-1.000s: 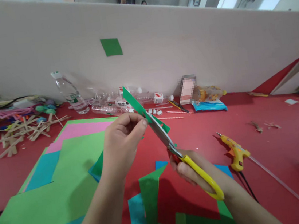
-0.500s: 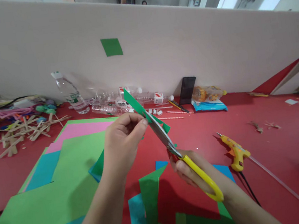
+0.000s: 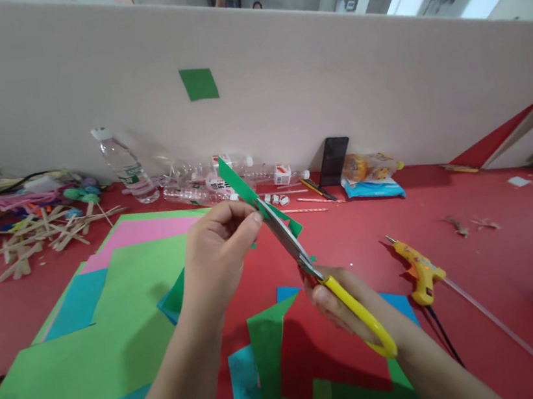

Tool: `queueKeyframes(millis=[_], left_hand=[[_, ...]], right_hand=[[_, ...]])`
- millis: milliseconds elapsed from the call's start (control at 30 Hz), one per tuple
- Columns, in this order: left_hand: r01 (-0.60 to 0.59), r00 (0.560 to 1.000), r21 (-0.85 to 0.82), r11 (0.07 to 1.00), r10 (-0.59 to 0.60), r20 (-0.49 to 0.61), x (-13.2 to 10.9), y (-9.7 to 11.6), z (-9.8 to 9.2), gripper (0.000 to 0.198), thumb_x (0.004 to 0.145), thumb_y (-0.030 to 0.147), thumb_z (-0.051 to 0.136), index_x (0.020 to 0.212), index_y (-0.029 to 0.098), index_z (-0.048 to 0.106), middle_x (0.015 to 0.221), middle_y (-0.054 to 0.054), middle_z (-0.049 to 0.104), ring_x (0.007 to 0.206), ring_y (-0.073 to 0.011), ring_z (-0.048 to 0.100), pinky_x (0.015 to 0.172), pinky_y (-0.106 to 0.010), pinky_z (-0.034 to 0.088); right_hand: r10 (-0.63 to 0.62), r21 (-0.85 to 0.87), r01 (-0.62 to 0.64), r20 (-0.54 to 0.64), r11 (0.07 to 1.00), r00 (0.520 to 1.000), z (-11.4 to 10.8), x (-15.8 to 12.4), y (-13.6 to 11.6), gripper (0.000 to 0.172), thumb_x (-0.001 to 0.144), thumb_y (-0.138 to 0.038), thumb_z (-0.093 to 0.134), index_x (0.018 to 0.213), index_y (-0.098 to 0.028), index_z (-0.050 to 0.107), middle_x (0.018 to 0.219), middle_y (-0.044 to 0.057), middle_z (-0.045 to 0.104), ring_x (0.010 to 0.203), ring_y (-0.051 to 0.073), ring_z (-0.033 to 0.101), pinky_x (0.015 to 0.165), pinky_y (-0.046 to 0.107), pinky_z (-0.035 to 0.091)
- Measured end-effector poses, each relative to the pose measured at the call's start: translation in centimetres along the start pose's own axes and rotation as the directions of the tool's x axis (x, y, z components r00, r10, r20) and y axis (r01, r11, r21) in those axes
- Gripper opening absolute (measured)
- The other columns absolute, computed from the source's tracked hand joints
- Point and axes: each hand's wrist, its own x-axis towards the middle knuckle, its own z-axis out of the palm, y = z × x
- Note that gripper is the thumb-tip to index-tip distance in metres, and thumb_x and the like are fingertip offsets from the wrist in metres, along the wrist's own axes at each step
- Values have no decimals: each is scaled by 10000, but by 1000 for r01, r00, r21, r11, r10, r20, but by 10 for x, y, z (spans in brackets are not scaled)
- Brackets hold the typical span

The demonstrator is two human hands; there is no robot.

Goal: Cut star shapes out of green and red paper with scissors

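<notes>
Cutting looks to be in hand: above the red table (image 3: 350, 234), short of its far edge, the left hand (image 3: 219, 255) pinches a pointed green paper piece (image 3: 236, 180), while the right hand (image 3: 334, 302) curls around yellow-handled metal scissors (image 3: 288, 241) meeting it; the next snip calls for steady paper.
</notes>
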Motion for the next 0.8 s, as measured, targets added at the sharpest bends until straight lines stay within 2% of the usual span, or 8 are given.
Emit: queueKeyframes(millis=[167, 500, 800], left_hand=[[-3, 1000, -18, 1000, 3, 3, 0, -1, 0, 81, 747, 224, 695, 676, 211, 659, 606, 31, 573, 580, -123, 504, 550, -256, 425], [3, 1000, -36, 999, -3, 5, 1, -2, 1, 84, 753, 212, 689, 674, 213, 662, 616, 27, 578, 591, -126, 511, 567, -266, 436], [0, 1000, -58, 998, 1, 18, 1, -4, 1, 96, 773, 193, 685, 679, 203, 667, 606, 39, 578, 593, -110, 518, 576, -246, 435]], right_hand=[[10, -10, -10, 5, 1000, 1000, 0, 1, 6, 657, 920, -892, 396, 743, -260, 367, 535, -86, 331, 476, 110, 299, 469, 277, 179], [33, -4, -33, -4, 999, 999, -1, 0, -5, 662, 914, -891, 416, 726, -259, 359, 543, -77, 337, 489, 110, 292, 477, 278, 164], [50, -5, -50, -12, 999, 999, -3, 0, -1, 669, 906, -899, 425, 734, -256, 357, 552, -82, 342, 485, 100, 288, 470, 266, 171]])
